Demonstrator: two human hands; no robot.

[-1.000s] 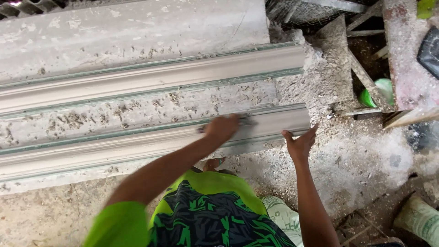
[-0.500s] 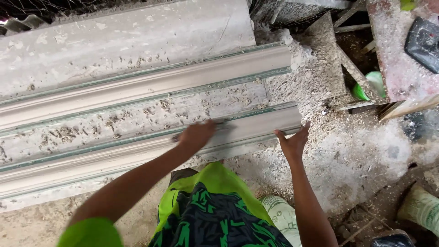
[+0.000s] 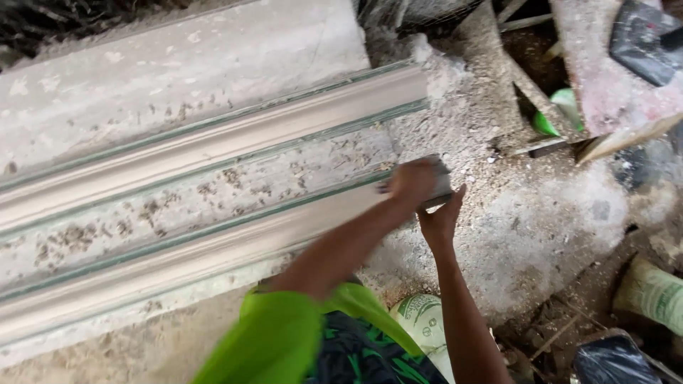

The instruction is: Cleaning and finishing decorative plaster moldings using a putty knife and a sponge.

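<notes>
Plaster-grey moulding strip [image 3: 213, 249], the nearer of two long cast profiles lying side by side on the dusty worktop [image 3: 178, 78], is the landmark for this entry. Left hand [image 3: 413, 181] sits at the strip's right end, fingers curled down over a small grey block or pad [image 3: 440, 186]; grip is closed around that piece, pressing it onto the end face. Right hand [image 3: 441, 217] is just below the strip's end, palm up and fingers spread against the underside, apparently bracing the end so the pressure from above does not flex it. Second strip [image 3: 235, 139] lies beyond the first, untouched. Right of the strip's end: crumbled white debris [image 3: 541, 220], a green object [image 3: 558, 114] among wooden offcuts. A printed sack [image 3: 420, 323] lies below the end, beside the green garment [image 3: 277, 338].

Against the earlier frames: the left hand was further left along the strip, flat on its top; it is now at the very end, meeting the right hand, which stayed at the end
</notes>
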